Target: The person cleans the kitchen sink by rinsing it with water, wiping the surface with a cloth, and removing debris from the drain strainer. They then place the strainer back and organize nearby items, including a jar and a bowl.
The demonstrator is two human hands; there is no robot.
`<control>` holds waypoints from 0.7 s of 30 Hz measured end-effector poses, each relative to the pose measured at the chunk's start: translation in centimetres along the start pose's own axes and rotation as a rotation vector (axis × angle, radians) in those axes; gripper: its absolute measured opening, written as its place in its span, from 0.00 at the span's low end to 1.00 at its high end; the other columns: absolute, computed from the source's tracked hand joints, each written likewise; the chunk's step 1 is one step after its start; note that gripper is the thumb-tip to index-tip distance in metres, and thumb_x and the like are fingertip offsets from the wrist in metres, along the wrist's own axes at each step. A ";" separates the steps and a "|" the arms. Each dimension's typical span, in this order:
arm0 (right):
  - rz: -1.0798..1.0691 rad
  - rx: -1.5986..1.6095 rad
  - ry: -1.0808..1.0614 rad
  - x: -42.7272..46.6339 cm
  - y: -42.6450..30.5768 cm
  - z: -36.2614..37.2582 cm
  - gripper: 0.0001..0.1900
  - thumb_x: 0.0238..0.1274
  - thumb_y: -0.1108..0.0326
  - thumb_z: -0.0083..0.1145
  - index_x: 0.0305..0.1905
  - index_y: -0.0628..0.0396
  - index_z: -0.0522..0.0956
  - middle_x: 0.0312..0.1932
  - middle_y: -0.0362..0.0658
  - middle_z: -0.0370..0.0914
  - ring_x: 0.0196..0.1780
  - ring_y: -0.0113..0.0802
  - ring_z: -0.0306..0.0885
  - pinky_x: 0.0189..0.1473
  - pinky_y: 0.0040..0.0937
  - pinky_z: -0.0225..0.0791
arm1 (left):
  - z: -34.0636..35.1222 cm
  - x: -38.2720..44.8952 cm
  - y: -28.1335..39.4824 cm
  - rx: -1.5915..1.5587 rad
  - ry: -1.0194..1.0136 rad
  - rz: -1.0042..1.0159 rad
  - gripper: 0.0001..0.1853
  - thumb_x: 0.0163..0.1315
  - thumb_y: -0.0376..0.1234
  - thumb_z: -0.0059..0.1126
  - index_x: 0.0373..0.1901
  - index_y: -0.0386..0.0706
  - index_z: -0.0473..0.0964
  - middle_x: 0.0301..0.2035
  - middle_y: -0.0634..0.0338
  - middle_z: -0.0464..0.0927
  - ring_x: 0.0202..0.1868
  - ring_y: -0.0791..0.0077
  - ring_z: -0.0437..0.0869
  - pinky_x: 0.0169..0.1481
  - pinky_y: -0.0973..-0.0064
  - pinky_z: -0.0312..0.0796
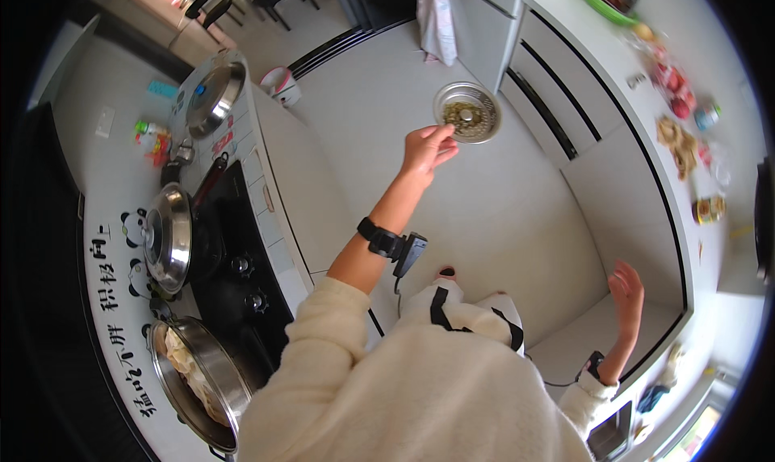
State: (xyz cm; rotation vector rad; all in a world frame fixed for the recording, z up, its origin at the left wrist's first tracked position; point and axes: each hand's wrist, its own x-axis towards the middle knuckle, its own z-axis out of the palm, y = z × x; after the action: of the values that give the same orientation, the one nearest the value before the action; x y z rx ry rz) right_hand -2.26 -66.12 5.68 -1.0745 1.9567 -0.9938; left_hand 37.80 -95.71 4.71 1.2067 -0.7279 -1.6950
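Note:
My left hand is stretched forward, its thumb and fingers pinching the near rim of a round perforated metal strainer basket. This basket has a central knob and holds small greenish-brown bits; it is seen over the pale floor. At the right, near the counter's edge, my right hand is raised with its fingers apart and nothing in it. Both wrists wear black straps with small devices.
On the left are a black gas hob, a lidded pan and a large steel pot with pale food. A white bin stands beyond. The right counter bears a green basket, bagged produce and a jar.

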 end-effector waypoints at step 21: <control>-0.547 -0.211 -0.564 57.8 -24.1 32.0 0.12 0.58 0.72 0.62 0.47 0.60 0.81 0.43 0.45 0.79 0.47 0.34 0.79 0.51 0.29 0.70 | -22.2 26.9 18.8 -0.340 0.673 0.294 0.16 0.61 0.31 0.61 0.45 0.28 0.73 0.40 0.47 0.80 0.42 0.62 0.84 0.48 0.75 0.81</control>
State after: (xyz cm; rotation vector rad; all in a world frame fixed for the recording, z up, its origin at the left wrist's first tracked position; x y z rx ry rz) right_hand 8.48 -135.34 -0.35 -1.8410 1.3469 -0.6431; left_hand 61.72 -127.12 1.98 1.2448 -0.1770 -1.0168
